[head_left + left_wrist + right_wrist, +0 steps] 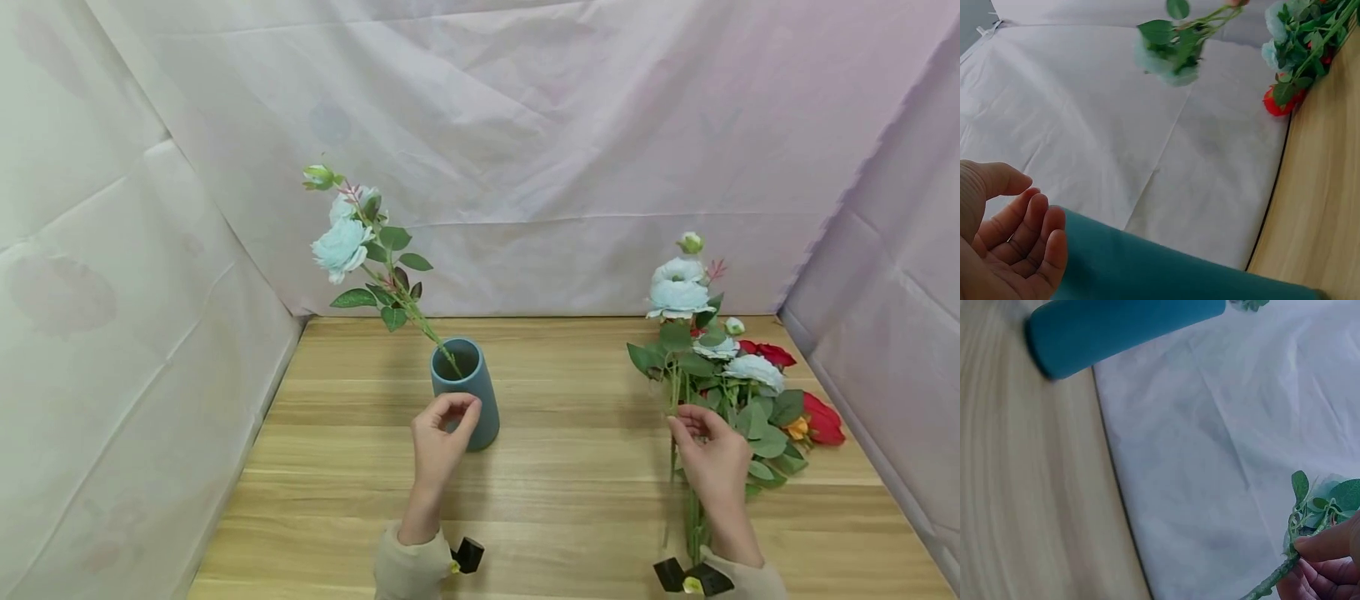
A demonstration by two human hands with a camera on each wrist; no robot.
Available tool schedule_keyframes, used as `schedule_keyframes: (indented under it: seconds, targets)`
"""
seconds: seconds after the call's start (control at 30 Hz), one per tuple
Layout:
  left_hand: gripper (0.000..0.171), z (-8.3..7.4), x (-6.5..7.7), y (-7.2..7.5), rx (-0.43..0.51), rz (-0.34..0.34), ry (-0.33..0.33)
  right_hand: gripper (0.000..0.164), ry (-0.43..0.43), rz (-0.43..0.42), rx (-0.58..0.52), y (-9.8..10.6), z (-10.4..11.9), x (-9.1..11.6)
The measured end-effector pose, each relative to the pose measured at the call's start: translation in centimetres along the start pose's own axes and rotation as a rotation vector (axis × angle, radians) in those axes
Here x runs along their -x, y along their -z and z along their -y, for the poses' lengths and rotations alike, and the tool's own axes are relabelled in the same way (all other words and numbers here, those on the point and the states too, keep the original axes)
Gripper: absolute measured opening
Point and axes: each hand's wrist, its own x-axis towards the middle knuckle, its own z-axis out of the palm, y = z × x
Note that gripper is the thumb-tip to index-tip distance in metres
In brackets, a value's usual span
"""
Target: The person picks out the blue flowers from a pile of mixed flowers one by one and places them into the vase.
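Observation:
A blue-grey vase (483, 408) stands upright on the wooden table, holding a pale blue artificial flower stem (341, 248) that leans to the left out of its mouth. Close in front of the vase, my left hand (438, 446) is raised with nothing in it, its fingers loosely bent and the thumb tip near the index fingertip. On the right, my right hand (714, 458) pinches the stem of another pale blue flower (678, 296) between thumb and fingers, blooms upward. In the right wrist view the thumb (1322, 544) presses on the green stem (1272, 581) just below its leaves.
Behind and beside my right hand lies a pile of artificial flowers, with pale blue blooms (756, 372), red blooms (823, 418) and an orange one (798, 428). White cloth (525, 150) hangs behind the table (570, 500) and along both sides.

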Motion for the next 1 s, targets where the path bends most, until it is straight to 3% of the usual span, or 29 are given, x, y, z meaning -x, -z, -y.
schedule_keyframes:
  seconds: [0.3, 0.73, 1.0]
  targets:
    - [0.009, 0.5, 0.5, -1.1, 0.015, 0.062, 0.038, 0.012, 0.002, -0.006, -0.136, -0.1, 3.1, -0.7]
    - [0.005, 0.4, 0.4, -1.2, 0.014, 0.095, 0.075, 0.016, -0.026, 0.019, -0.31, -1.0, 5.7, -1.5]
    - [0.006, 0.2, 0.6, -1.5, -0.003, 0.123, 0.077, 0.015, 0.007, 0.033, -0.413, -1.5, 7.5, -1.4]
